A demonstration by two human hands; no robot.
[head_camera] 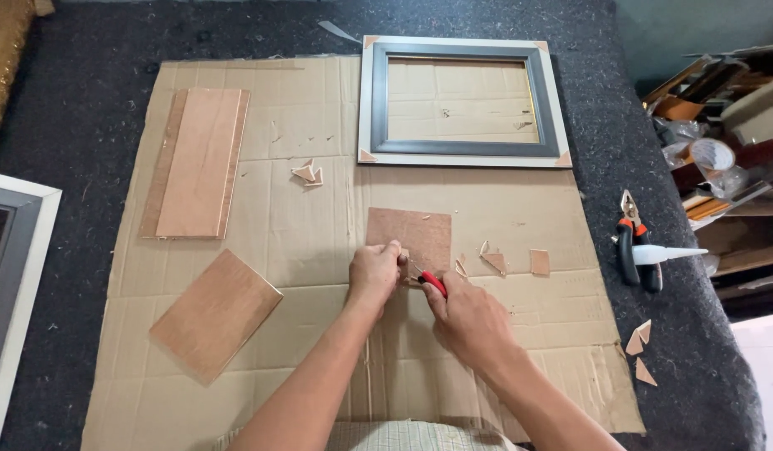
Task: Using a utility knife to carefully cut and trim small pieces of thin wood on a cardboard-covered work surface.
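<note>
1. A square of brown hardboard (411, 235) lies flat near the middle of the cardboard sheet (320, 209) that covers the table.
2. The left hand (374, 271) presses down on the board's lower left corner, fingers curled with the tips pinching the edge; its grip is closed on that corner.
3. The right hand (470, 321) comes in from the lower right, wrist angled inward, its grip closed round a red-handled cutter (431, 282) whose tip meets the board's lower edge just beside the left fingers.
4. Both forearms reach up from the bottom of the view and converge at the board.
5. Small triangular offcuts (493, 260) lie just right of the hands.
6. Farther up rests a grey picture frame (462, 149); two plywood panels (198, 163) lie at the left.
7. Well to the right, on the dark felt, are pliers (629, 238) and a white glue bottle (662, 253).
</note>
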